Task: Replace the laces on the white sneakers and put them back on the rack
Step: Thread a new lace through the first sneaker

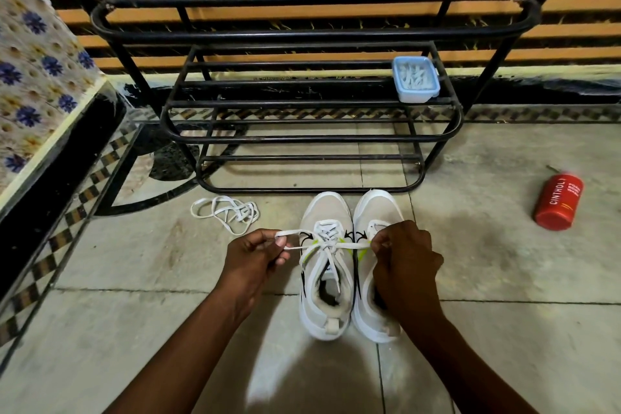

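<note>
The black metal rack (312, 84) fills the upper half of the frame, its shelves bare of shoes, with only a small blue-lidded box (416, 79) on the middle shelf at right. Below it, in the lower middle of the frame, the two white sneakers (349, 265) stand side by side on the tiled floor (134, 329), toes toward the rack. A red can (558, 202) lies at far right, and a loose lace (225, 214) sits in a heap left of the toes.

I judge I am tying off the new lace (324, 245) on the left-hand shoe. My left hand (253, 255) pinches one end, my right hand (405, 257) pinches the other, both grips closed on the lace and drawn apart across the tongue.

Next I need an even pull to seat the knot, then a bow. The right-hand shoe's lacing is hidden under my hand.
</note>
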Demonstrator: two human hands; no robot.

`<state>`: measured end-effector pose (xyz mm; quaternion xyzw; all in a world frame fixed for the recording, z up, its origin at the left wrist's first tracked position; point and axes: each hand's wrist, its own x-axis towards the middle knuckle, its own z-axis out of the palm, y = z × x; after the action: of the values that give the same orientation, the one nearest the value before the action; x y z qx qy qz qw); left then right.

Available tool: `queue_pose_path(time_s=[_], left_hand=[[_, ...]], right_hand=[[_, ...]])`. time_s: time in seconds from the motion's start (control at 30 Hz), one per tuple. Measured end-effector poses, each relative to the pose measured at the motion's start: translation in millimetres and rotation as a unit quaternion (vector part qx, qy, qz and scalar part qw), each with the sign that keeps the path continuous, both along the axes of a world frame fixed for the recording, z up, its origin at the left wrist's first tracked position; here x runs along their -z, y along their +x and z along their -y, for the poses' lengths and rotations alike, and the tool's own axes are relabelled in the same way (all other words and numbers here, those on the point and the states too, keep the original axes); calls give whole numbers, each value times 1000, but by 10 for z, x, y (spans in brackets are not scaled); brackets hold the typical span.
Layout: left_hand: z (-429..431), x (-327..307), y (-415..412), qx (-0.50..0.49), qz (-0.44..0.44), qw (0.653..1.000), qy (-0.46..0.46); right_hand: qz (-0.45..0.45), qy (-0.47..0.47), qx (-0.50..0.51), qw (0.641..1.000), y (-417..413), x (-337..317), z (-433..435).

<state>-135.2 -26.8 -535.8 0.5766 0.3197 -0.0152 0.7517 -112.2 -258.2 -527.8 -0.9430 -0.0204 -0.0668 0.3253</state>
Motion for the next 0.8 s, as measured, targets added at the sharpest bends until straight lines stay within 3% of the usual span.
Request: queue_pose_path(time_s=[0.3,0.57,0.8], left_hand=[[-10,38,-60,-38,-34,995,-88],[-36,73,-87,-91,-62,987,-114],[-57,117,-94,-111,-64,982,-142]], right_hand=[[-85,48,73,993,-25,-73,110],[-88,106,123,983,-59,-46,128],[-164,278,232,918,21,131,150]])
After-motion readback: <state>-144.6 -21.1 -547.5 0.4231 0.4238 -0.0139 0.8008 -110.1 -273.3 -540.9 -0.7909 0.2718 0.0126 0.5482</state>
